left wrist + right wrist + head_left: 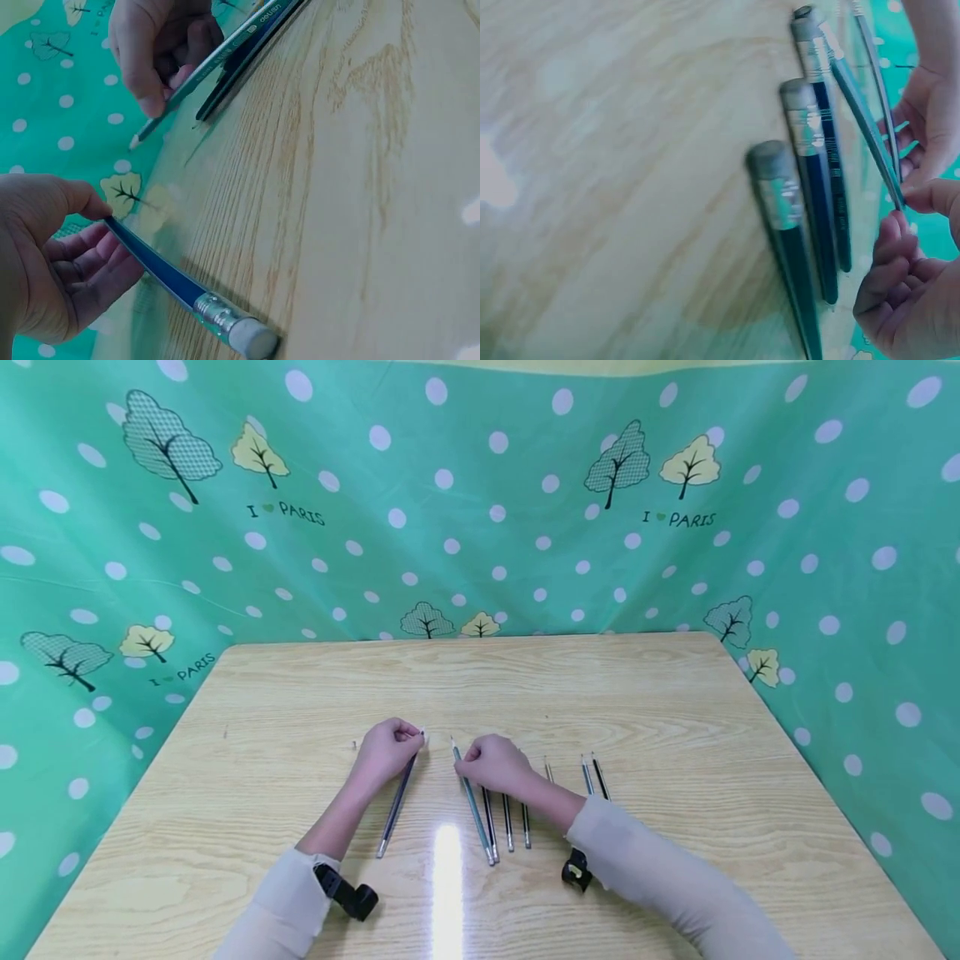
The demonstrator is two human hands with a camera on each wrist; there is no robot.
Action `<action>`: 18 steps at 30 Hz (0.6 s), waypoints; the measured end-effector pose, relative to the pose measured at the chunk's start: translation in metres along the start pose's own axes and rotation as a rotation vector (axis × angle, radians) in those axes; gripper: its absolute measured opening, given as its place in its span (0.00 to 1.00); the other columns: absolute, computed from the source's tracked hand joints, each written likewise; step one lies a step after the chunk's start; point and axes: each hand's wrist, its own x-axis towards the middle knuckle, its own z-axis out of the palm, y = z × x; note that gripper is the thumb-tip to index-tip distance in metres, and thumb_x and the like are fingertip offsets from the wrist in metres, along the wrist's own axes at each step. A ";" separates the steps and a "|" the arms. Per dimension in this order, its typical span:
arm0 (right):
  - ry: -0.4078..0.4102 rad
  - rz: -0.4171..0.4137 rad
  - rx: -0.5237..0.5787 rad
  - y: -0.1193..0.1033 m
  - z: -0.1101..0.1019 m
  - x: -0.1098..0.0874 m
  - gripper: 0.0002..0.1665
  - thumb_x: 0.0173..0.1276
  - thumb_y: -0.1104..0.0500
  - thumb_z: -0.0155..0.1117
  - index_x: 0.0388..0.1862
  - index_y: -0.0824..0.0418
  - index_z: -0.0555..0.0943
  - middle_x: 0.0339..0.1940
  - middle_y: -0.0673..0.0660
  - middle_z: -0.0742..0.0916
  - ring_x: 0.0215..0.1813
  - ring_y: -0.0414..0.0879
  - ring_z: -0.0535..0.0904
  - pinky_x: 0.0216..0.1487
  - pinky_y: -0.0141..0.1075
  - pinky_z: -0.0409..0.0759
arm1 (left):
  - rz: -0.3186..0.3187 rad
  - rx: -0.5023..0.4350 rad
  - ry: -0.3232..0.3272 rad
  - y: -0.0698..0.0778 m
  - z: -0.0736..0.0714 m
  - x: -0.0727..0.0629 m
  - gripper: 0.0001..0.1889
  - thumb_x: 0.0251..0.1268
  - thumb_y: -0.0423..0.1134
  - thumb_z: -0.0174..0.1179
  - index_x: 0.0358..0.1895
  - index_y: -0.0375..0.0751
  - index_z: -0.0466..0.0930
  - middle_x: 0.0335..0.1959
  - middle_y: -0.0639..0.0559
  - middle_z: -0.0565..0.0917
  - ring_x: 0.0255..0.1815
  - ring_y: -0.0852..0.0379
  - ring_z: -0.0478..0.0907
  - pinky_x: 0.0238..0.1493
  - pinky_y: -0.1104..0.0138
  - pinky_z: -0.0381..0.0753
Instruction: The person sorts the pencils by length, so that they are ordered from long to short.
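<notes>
The right hand [495, 765] pinched a teal pencil [476, 814] near its tip; left of that pencil, the left hand [386, 750] pinched a dark blue pencil [397, 806]. More pencils [507, 823] lay to the teal pencil's right on a wooden table [300, 693].

Around the fingers [411, 738] spreads a pale, wood-grained table [637, 693], its far edge well beyond them. A bright streak of reflected light [447, 893] lies on it, nearer the camera than the fingers and between the two sets. Past that edge, and out to both sides of the fingers, hangs a green cloth [517, 477] with pale dots [498, 442]. Straight beyond the fingers, low on the cloth, a grey tree [426, 617] stands beside a yellow tree [480, 625]. Higher up, to the left of the fingers, a larger such pair has "I PARIS" lettering [302, 513] with a small heart beneath, repeated to their right
</notes>
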 end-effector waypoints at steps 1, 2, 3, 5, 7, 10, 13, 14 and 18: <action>-0.008 0.006 0.031 -0.001 -0.001 0.000 0.10 0.60 0.51 0.63 0.26 0.55 0.80 0.19 0.48 0.82 0.19 0.39 0.72 0.18 0.28 0.68 | -0.003 -0.004 0.002 0.000 0.000 0.000 0.12 0.58 0.40 0.58 0.42 0.38 0.78 0.32 0.48 0.79 0.22 0.59 0.74 0.23 0.71 0.77; -0.017 0.009 0.066 -0.001 -0.002 -0.001 0.10 0.61 0.51 0.63 0.27 0.56 0.80 0.20 0.49 0.82 0.20 0.40 0.73 0.18 0.29 0.71 | -0.005 -0.012 0.002 0.000 -0.001 0.000 0.12 0.59 0.40 0.58 0.42 0.37 0.78 0.31 0.48 0.78 0.22 0.60 0.73 0.22 0.71 0.77; -0.026 0.015 0.104 -0.001 -0.004 -0.001 0.10 0.61 0.51 0.63 0.28 0.57 0.80 0.21 0.50 0.83 0.20 0.41 0.75 0.19 0.30 0.73 | -0.009 -0.023 0.002 0.000 -0.001 0.001 0.12 0.59 0.40 0.58 0.42 0.37 0.78 0.31 0.48 0.78 0.22 0.60 0.73 0.22 0.71 0.77; -0.041 0.029 0.177 -0.002 -0.006 -0.001 0.11 0.62 0.52 0.62 0.30 0.58 0.80 0.22 0.52 0.83 0.22 0.43 0.78 0.23 0.33 0.79 | -0.014 -0.048 -0.002 0.000 -0.002 0.001 0.13 0.59 0.40 0.58 0.44 0.37 0.78 0.32 0.48 0.78 0.21 0.60 0.73 0.21 0.72 0.76; -0.058 0.041 0.251 -0.001 -0.007 -0.001 0.11 0.63 0.53 0.62 0.32 0.61 0.80 0.23 0.54 0.84 0.22 0.45 0.81 0.26 0.37 0.83 | -0.017 -0.071 -0.005 0.000 -0.003 0.001 0.14 0.60 0.40 0.57 0.46 0.37 0.78 0.32 0.49 0.78 0.19 0.61 0.73 0.19 0.73 0.75; -0.080 0.068 0.361 -0.001 -0.009 0.000 0.13 0.64 0.54 0.61 0.36 0.64 0.78 0.24 0.58 0.85 0.22 0.45 0.82 0.29 0.39 0.85 | -0.011 -0.089 -0.011 0.001 -0.004 0.001 0.15 0.60 0.40 0.56 0.49 0.37 0.77 0.32 0.49 0.78 0.19 0.61 0.72 0.18 0.73 0.74; -0.097 0.096 0.453 0.000 -0.010 0.002 0.13 0.65 0.57 0.61 0.40 0.67 0.76 0.27 0.63 0.86 0.20 0.43 0.81 0.28 0.38 0.85 | -0.003 -0.099 -0.023 0.001 -0.006 0.001 0.16 0.62 0.41 0.54 0.50 0.37 0.78 0.35 0.47 0.79 0.21 0.61 0.74 0.21 0.72 0.77; -0.098 0.109 0.477 0.000 -0.010 0.003 0.13 0.65 0.58 0.60 0.41 0.67 0.76 0.27 0.64 0.86 0.19 0.43 0.80 0.27 0.37 0.85 | -0.002 -0.107 -0.030 0.001 -0.007 0.001 0.17 0.63 0.41 0.54 0.51 0.36 0.78 0.37 0.45 0.80 0.23 0.60 0.75 0.22 0.71 0.78; -0.095 0.138 0.520 0.001 -0.009 0.004 0.13 0.64 0.61 0.60 0.45 0.67 0.74 0.28 0.65 0.87 0.18 0.42 0.80 0.25 0.34 0.84 | 0.001 -0.161 -0.057 0.001 -0.010 0.001 0.18 0.66 0.41 0.52 0.53 0.34 0.77 0.42 0.39 0.81 0.26 0.55 0.80 0.27 0.67 0.84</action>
